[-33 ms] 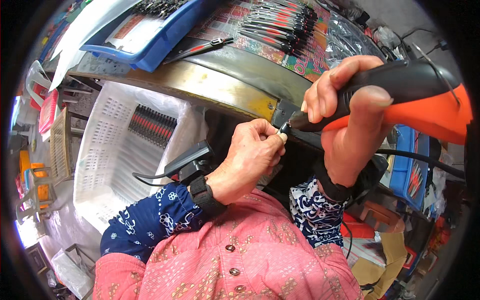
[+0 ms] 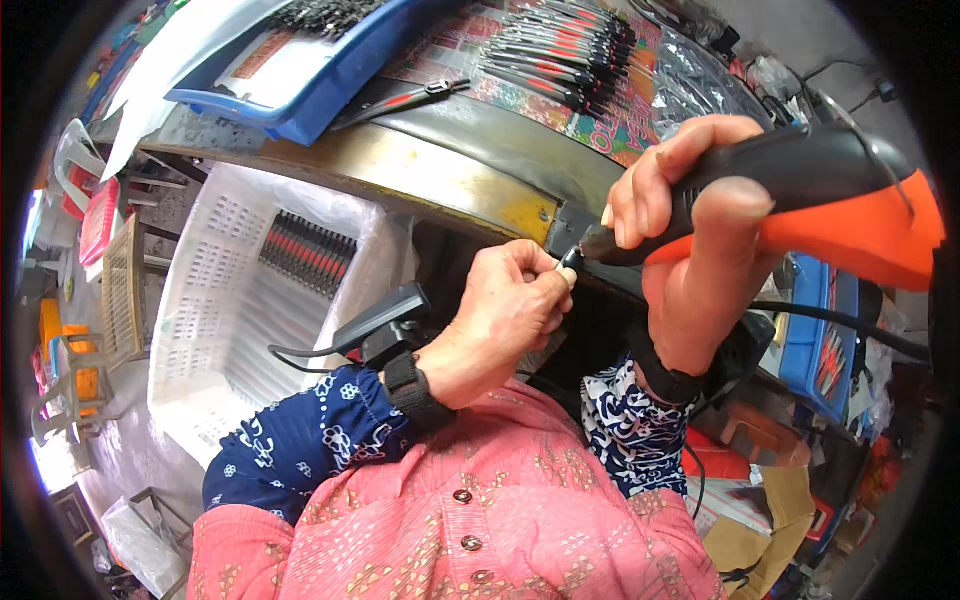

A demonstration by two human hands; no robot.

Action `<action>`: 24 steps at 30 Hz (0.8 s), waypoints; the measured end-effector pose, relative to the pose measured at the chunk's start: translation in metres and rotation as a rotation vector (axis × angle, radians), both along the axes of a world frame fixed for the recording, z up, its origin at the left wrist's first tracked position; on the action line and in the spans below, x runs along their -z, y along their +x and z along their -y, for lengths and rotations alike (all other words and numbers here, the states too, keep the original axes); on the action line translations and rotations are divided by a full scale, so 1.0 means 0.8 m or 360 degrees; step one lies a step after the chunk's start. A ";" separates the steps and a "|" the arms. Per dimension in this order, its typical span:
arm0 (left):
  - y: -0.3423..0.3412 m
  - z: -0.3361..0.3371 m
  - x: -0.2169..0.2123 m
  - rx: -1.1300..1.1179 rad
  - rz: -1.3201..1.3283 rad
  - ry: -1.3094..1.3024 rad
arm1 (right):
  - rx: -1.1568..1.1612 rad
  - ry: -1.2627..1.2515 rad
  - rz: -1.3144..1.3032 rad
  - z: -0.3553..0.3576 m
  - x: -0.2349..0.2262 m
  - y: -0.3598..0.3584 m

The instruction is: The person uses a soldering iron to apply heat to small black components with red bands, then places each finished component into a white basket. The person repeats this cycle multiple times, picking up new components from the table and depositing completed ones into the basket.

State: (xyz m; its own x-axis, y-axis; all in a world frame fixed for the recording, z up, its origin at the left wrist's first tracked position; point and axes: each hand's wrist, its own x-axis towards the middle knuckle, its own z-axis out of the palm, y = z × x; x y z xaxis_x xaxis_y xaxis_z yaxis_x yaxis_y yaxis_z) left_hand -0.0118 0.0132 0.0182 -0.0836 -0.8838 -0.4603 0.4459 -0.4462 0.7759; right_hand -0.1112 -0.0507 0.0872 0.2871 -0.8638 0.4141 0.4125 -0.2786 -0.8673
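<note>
My right hand [image 2: 700, 235] wraps round a large black and orange handheld power tool [image 2: 855, 225], which has a wire loop at its far end. The tool's narrow nose points left. In front of that nose, my left hand [image 2: 500, 315] pinches a small black part [image 2: 570, 259] between thumb and fingertips. Nose and part seem to meet, though I cannot make out the exact contact. The fingers hide most of the part. Both hands are just off the near edge of the metal-edged workbench [image 2: 470, 160].
Slim black, grey and red pen-shaped pieces [image 2: 560, 50] lie stacked on the bench, with a single one [image 2: 405, 100] nearer. A blue tray [image 2: 295, 115] holds dark parts. Below left, a white crate [image 2: 190, 330] contains a row of similar pieces. A black cable [image 2: 845, 318] runs at right.
</note>
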 end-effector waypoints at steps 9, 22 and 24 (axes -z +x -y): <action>0.018 -0.001 0.005 0.0029 0.0740 -0.0443 | 0.0179 -0.0232 -0.0101 -0.013 -0.006 -0.015; 0.141 0.090 -0.002 -0.0416 0.2950 -0.1222 | 0.0228 -0.0220 0.0002 -0.010 -0.008 -0.039; 0.148 0.098 0.002 -0.0395 0.3038 -0.1252 | 0.0284 -0.0199 -0.0054 -0.008 -0.008 -0.041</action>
